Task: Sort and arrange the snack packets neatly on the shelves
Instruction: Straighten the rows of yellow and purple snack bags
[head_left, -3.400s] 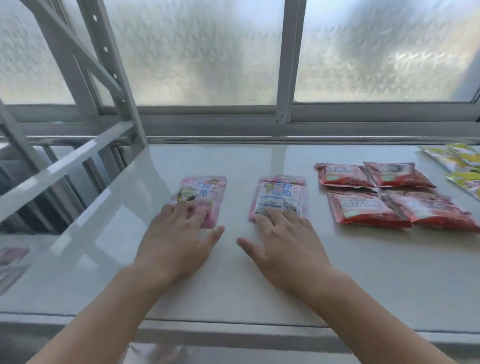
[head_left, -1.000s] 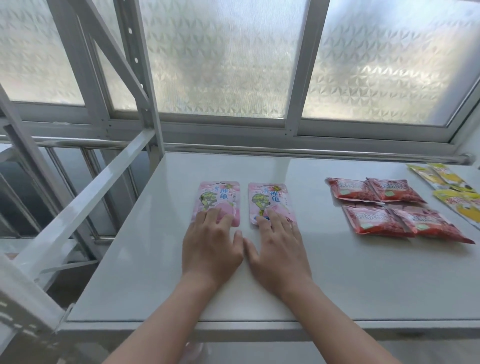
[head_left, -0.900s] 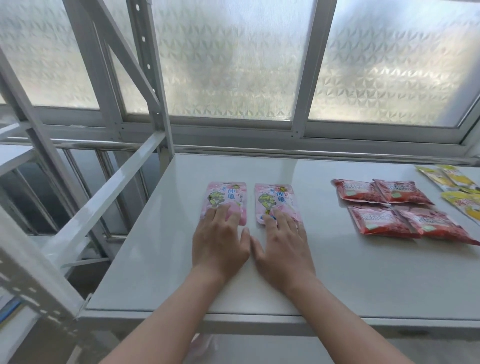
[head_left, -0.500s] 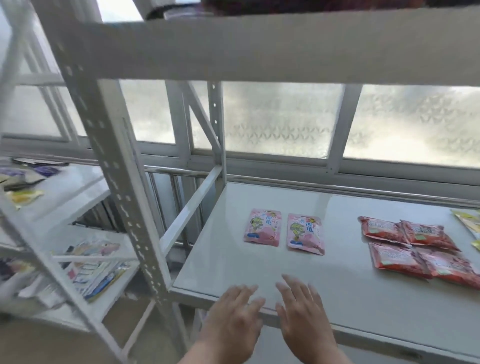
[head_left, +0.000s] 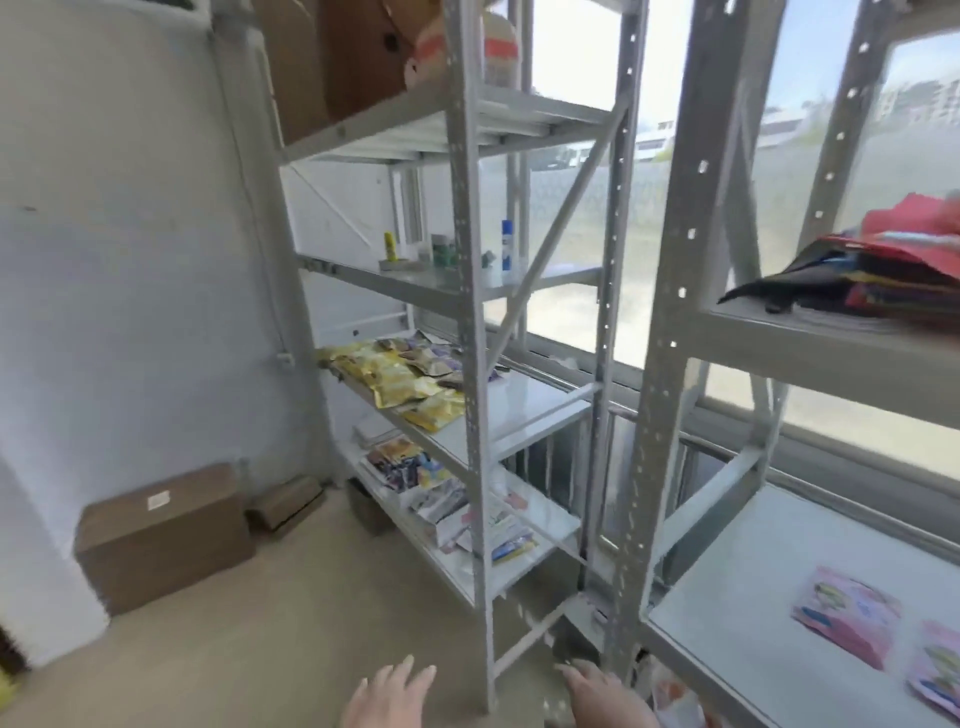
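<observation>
Pink packets (head_left: 847, 616) on the white shelf (head_left: 737, 597) — yellow-gold packets (head_left: 400, 382) across the way, grey perforated uprights (head_left: 470, 312), brown boxes (head_left: 161, 535) on a beige floor (head_left: 234, 654) — red pile (head_left: 914, 228) up top.

**Bright daylight, soft motion blur**

Daylight pours through the window (head_left: 582, 171) far above the fingertips and washes its upper panes to near white. The shelf board (head_left: 753, 597) up and to the right of the right hand (head_left: 602, 699) shines with pale glare. The wall (head_left: 130, 260) up and left of the left hand (head_left: 387, 699) is evenly lit, with soft shadow beside the brown box (head_left: 161, 535). The whole view is smeared by motion: both hands, the pink packets (head_left: 847, 616) and the dark bundle (head_left: 857, 280) at the right edge lack sharp outlines. Shelf posts (head_left: 470, 312) lean and bow from wide-angle distortion.
</observation>
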